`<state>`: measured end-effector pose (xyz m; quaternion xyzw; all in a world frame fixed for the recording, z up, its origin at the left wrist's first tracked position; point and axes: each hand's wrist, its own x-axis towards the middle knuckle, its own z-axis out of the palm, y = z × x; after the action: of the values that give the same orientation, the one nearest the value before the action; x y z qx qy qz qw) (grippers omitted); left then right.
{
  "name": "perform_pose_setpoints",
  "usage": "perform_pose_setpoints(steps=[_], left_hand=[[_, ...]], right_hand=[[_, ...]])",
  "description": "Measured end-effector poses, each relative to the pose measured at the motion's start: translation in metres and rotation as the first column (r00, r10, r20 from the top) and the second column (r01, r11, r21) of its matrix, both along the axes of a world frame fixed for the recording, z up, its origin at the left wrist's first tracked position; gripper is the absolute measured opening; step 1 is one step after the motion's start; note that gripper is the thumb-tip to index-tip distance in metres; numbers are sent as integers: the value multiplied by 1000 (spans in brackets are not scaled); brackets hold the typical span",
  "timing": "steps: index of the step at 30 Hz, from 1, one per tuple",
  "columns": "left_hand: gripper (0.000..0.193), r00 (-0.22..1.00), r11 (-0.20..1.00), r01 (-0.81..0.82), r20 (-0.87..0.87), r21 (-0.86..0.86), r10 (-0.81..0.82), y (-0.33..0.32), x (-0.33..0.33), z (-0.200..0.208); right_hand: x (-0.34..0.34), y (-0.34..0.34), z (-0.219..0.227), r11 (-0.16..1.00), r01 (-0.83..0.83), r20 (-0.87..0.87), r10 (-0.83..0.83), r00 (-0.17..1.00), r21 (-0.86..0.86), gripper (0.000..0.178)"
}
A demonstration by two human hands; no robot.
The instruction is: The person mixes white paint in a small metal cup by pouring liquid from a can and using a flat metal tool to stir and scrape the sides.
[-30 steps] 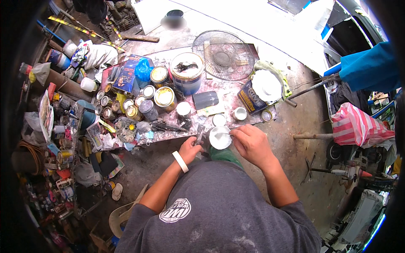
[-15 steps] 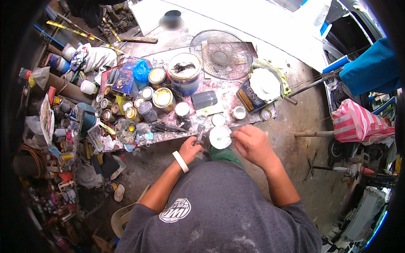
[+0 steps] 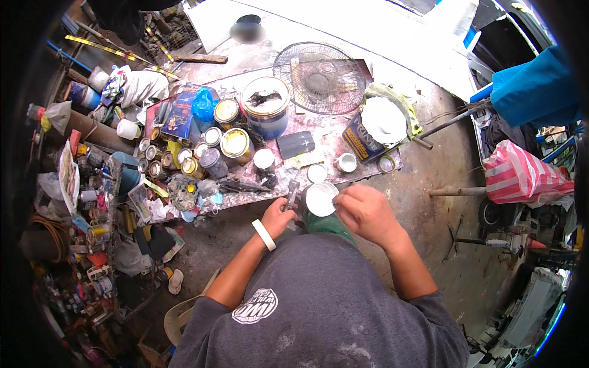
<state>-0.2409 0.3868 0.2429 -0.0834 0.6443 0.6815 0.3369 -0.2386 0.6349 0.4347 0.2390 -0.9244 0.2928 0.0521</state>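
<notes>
My left hand [image 3: 280,216], with a pale band at its wrist, is closed around the grey metal handle of what looks like a spray gun [image 3: 292,191]. Beside it, above my lap, a round white cup [image 3: 319,195] stands with its mouth up and holds white paint. The join between cup and gun is hidden. My right hand [image 3: 365,211] is at the cup's right rim, fingers pinched on a thin stirring stick that dips into the paint; most of the stick is hidden by the fingers. Just beyond the cup stand a small white-filled container [image 3: 317,173] and a small can [image 3: 346,162].
On the paint-stained low table [image 3: 245,195] are a large paint can [image 3: 265,122], several smaller cans, a fan grille [image 3: 291,92], a dark flat block [image 3: 296,145] and a dark-blue can with a white top [image 3: 362,142]. Cluttered shelves [image 3: 98,245] line the left; a striped bag [image 3: 521,172] hangs right.
My right hand has shifted slightly at the cup's rim, and less of the stirring stick shows. The cup has tilted or moved a little; my left hand keeps its grip.
</notes>
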Motion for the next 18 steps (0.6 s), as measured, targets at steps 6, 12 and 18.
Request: perform_pose_setpoints(steps=[6,12,18], left_hand=[[32,1000,1000,7,4,9,-7,1,0,-3],[31,1000,1000,18,-14,6,-18,-2,0,-8],[30,1000,999,13,21,32,-14,0,-3,11]], right_hand=[[1,-5,2,998,-8,9,8,1000,-65,18],[-3,-8,2,995,73,-108,-80,991,-64,17],[-4,1,2,996,93,-67,-92,994,16,15]])
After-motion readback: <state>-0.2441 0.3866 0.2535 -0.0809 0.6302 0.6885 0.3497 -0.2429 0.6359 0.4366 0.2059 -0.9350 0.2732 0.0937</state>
